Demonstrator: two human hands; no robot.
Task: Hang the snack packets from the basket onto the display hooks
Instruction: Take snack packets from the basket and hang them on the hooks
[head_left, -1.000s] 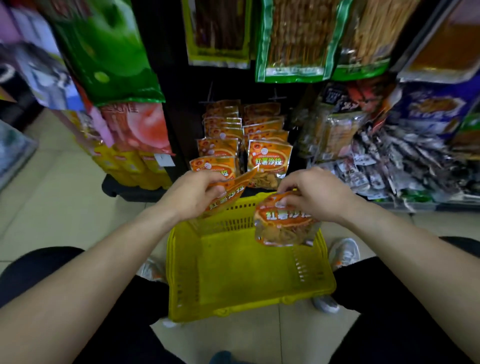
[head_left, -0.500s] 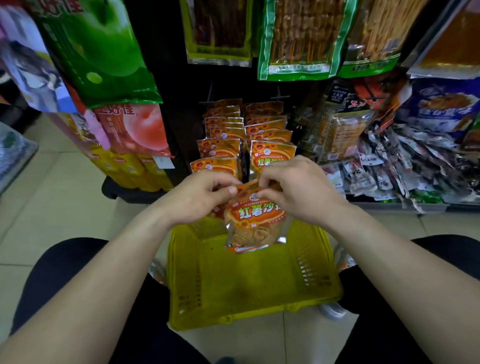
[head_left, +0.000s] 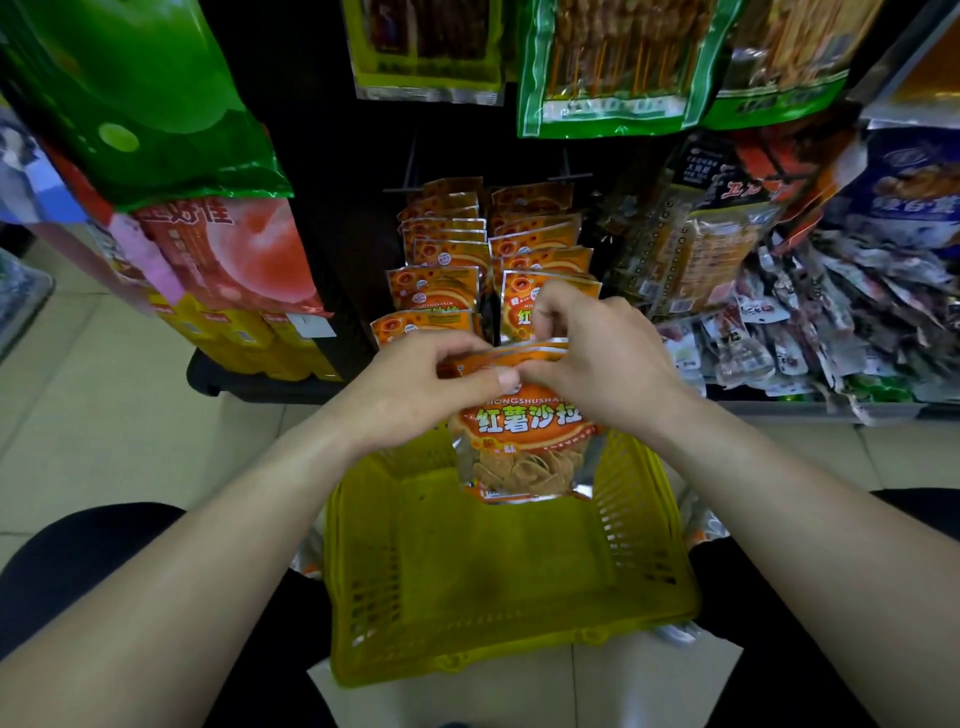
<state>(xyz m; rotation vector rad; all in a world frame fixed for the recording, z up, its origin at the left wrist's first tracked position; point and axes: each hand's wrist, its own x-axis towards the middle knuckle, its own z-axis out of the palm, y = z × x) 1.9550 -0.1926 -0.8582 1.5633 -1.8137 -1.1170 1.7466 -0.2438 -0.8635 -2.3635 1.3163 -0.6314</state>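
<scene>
floor (head_left: 104, 426): pale tiles | on it: yellow basket (head_left: 467, 662), black rack base (head_left: 249, 387)

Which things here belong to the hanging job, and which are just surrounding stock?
Job:
- held packets, pinched at the top by left hand and right hand
- basket
- hung packets, same orange kind

Surrounding stock:
- apple bag
- peach bag
- skewer packs
- sachets
</scene>
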